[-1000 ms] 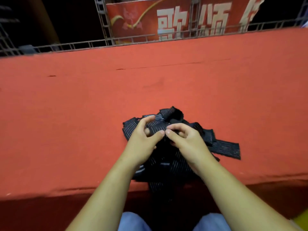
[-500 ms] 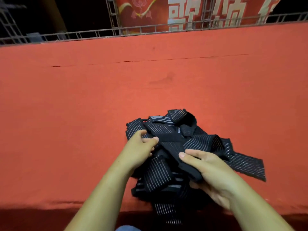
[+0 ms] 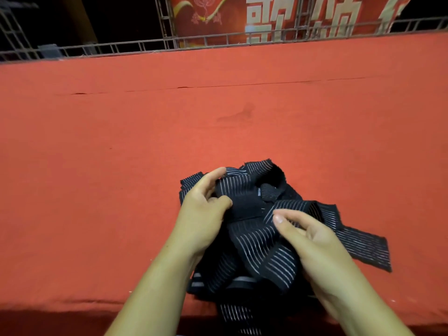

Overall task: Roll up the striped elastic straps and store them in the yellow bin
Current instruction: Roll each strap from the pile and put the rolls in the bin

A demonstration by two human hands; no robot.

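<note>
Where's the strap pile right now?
Head view, lower centre: striped straps heaped at the near edge of the red tabletop, held between left hand and right hand.

Red cloth-covered table [image 3: 121,166], grey metal railing [image 3: 97,48] behind, red banner [image 3: 208,18] with pale characters

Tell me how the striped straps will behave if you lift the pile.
Likely floppy: the striped straps fold and drape over the table edge. Probably they'll drag each other along, lying crossed in a heap.
</note>
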